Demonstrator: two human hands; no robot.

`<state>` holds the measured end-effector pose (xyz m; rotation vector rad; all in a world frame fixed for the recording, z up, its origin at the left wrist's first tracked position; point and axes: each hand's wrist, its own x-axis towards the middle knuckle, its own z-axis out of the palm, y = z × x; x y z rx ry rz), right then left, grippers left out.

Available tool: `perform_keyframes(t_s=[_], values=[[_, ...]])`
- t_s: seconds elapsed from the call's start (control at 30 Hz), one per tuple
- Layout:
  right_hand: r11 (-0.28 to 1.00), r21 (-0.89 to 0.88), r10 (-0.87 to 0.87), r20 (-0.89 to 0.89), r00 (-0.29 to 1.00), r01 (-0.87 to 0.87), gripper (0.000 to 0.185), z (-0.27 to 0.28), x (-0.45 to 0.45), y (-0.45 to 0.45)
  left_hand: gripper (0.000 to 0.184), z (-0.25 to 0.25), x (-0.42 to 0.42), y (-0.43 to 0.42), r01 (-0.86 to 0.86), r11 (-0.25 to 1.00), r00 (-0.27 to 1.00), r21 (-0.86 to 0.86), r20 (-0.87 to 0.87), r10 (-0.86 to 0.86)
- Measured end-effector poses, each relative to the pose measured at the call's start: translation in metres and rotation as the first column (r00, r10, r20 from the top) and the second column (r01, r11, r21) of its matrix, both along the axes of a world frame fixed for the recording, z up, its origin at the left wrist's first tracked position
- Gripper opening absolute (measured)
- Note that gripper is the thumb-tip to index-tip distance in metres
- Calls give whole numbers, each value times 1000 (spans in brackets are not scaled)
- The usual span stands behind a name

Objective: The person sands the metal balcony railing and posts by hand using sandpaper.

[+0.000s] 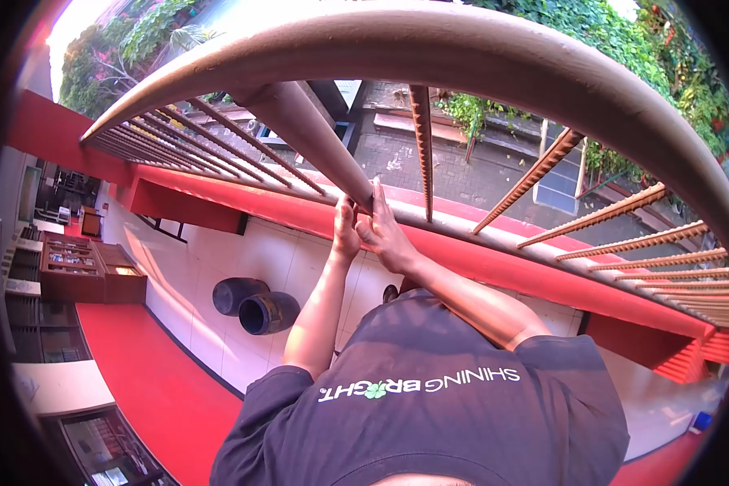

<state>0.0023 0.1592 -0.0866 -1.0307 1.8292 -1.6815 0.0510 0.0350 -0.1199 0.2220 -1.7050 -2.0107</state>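
Note:
A thick brown metal post of a railing slants down from the curved top rail. Both hands meet at the post's lower end. My left hand is against its left side, fingers bent around it and partly hidden. On the other side lies my right hand, its fingers stretched along the post and its thumb apart, pointing toward the left hand. Whether anything thin sits between the palms and the metal, I cannot tell. The lower rail runs close by the right hand.
Ribbed, rust-coloured bars join the two rails. A red ledge edges the pale tiled floor. Two dark round pots stand on the left, near a wooden cabinet. Beyond the railing are a paved yard and green plants.

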Motion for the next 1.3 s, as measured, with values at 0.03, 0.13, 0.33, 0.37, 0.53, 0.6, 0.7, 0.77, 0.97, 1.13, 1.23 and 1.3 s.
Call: perform_keyframes(t_s=[0.03, 0.13, 0.33, 0.37, 0.53, 0.6, 0.7, 0.77, 0.97, 1.13, 1.23, 1.3], values=[[997, -79, 15, -35, 999, -18, 111, 0, -4, -1, 103, -2, -3, -6, 1, 999, 999, -44, -49, -4], [958, -273, 66, -109, 992, -94, 111, 59, -7, 4, 115, 74, -9, -6, 34, 997, 987, -76, -151, -45], [986, -139, 58, -202, 978, -88, 112, 20, -5, 8, 109, 38, -17, -3, -138, 967, 982, -214, -156, 105], [961, -252, 66, -206, 976, -118, 111, 48, -8, 7, 110, 62, -20, -5, -107, 971, 981, -213, -182, 68], [930, -327, 101, -216, 971, -170, 106, 65, -12, 13, 106, 83, -18, -5, -128, 964, 988, -232, -111, 104], [971, -206, 78, -209, 975, -122, 103, 42, -5, 20, 71, 61, -24, 5, -248, 931, 952, -269, -246, 183], [917, -344, 160, -146, 976, -202, 99, 78, -16, 23, 49, 130, -23, 8, -196, 940, 976, -279, -148, 160], [858, -477, 179, -68, 981, -190, 89, 88, -19, 19, 39, 154, -23, 11, -214, 954, 970, -210, -161, 183], [958, -253, 181, 179, 967, -132, 73, 8, -29, 74, 40, 136, -22, -3, -256, 924, 967, -284, -77, 244], [955, -173, 268, 159, 950, -240, 69, -1, -23, 94, 35, 193, -31, -4, -296, 920, 942, -256, -237, 238], [961, -155, 266, 288, 920, -229, 66, -11, -24, 103, 37, 143, -33, -7, -321, 911, 932, -259, -260, 254], [955, -111, 297, 356, 886, -275, 63, -28, -34, 121, 37, 176, -30, -14, -292, 902, 950, -318, -209, 233]])
